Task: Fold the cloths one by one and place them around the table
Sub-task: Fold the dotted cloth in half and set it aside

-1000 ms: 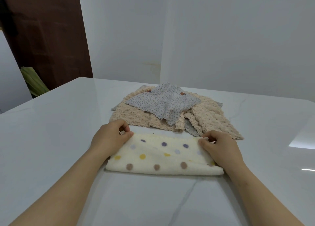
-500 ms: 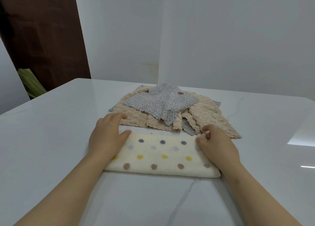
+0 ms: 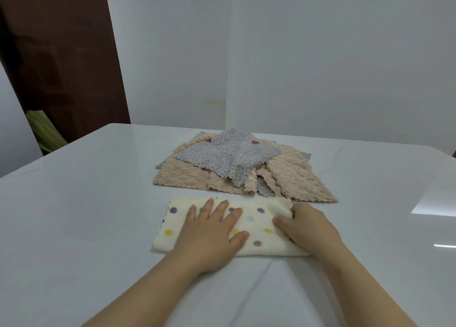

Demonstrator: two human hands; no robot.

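Observation:
A cream cloth with coloured polka dots (image 3: 256,224) lies folded in half as a long strip on the white table (image 3: 81,203) in front of me. My left hand (image 3: 212,230) lies flat on its middle with fingers spread straight. My right hand (image 3: 308,228) grips the strip's right end, thumb on top and fingers curled round the edge. Behind the strip sits a loose pile of cloths: a grey spotted cloth (image 3: 229,155) on top of beige textured cloths (image 3: 187,176).
The table's far edge runs close to a white wall (image 3: 320,67). A dark brown door (image 3: 61,55) and a green object (image 3: 43,131) stand beyond the table's left corner. Bright reflections mark the tabletop at right.
My left hand slid from the strip's left end onto its middle and spread flat. My right hand stayed at the right end. The view tilted up a little.

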